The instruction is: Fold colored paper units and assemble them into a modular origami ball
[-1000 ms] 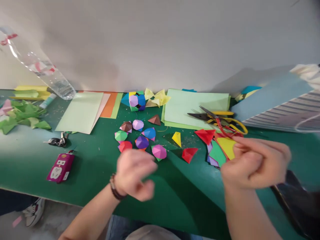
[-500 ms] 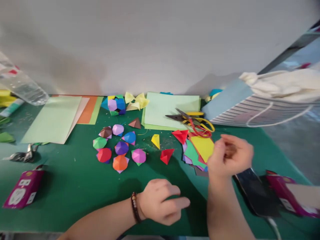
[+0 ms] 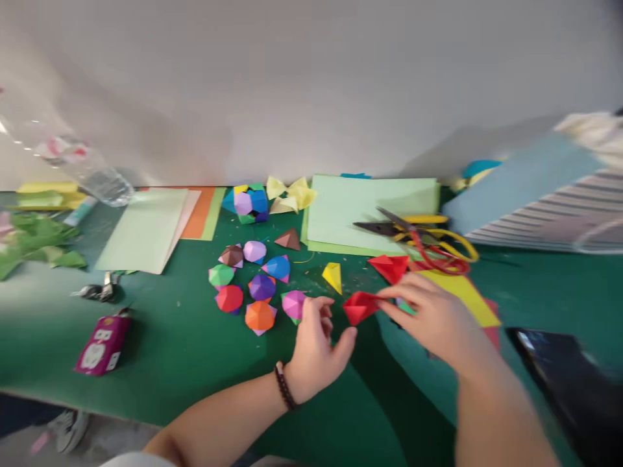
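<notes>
Beside a cluster of finished multicoloured folded-paper polyhedra (image 3: pixel 260 288) on the green bench (image 3: pixel 146 389), the open left hand (image 3: pixel 316 353) hovers with fingers spread, the right hand (image 3: pixel 428 318) grips a red folded-paper pyramid (image 3: pixel 359 307), and a second red folded-paper pyramid (image 3: pixel 389 268) lies unjoined.

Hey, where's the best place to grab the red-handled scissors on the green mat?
Take the red-handled scissors by their red finger loops, coming from the near side with your right hand. The dark blades point left, away from the loops, so that end looks safest. They seem to overlap a yellow-handled pair, so lift gently.
</notes>
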`<state>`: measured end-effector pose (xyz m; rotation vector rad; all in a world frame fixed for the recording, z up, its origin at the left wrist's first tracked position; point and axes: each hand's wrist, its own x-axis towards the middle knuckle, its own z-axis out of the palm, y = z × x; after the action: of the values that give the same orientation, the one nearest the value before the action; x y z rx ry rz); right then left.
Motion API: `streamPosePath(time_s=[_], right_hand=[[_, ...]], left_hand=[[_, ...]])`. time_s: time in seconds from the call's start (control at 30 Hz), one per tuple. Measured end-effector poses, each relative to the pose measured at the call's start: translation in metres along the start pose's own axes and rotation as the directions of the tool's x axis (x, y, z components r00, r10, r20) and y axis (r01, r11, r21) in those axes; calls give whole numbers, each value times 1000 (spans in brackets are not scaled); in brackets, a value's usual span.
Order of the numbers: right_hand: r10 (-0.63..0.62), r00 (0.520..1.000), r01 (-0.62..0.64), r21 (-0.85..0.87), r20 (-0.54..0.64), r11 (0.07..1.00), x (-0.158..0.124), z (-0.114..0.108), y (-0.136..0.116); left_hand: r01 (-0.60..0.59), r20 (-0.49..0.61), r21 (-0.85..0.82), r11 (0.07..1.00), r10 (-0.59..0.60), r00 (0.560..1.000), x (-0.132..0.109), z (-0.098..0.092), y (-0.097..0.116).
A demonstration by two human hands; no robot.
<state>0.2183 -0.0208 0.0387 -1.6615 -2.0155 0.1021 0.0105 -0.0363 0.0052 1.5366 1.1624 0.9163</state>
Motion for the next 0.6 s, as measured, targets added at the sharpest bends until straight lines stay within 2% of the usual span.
streamPosePath(time_s=[0.07, 0.1, 0.23, 0.33, 0.47, 0.53, 0.6], right_hand=[[-73, 989, 76, 19, -128, 997, -2, -6, -5], [-109, 983, 116, 39, -146, 993, -2, -8, -8], [-245, 969, 247, 163, -31, 955, -3, -5, -24], [-242, 970, 232, 186, 33, 955, -4, -2, -28], [-211, 974, 196, 167, 81, 966, -7, -6, -27], [-205, 972, 184, 172, 113, 968, -7, -11, -29], [-190, 971, 160, 189, 148, 969, -6, -17, -34]], left_hand=[[35, 81, -9, 999, -34, 996, 0, -1, 2], [55, 129, -1, 998, -55, 990, 1, -2, 3], [87, 184, 4, 996, -86, 979, 4, -4, 8], [64, 211, -33, 997, -55, 976, 3, -5, 7], [23, 375, -124, 992, 26, 927, 0, -6, 2], [2, 365, -146, 989, 52, 930, 0, -6, 2], [37, 340, -151, 988, 17, 940, 1, -5, 2]])
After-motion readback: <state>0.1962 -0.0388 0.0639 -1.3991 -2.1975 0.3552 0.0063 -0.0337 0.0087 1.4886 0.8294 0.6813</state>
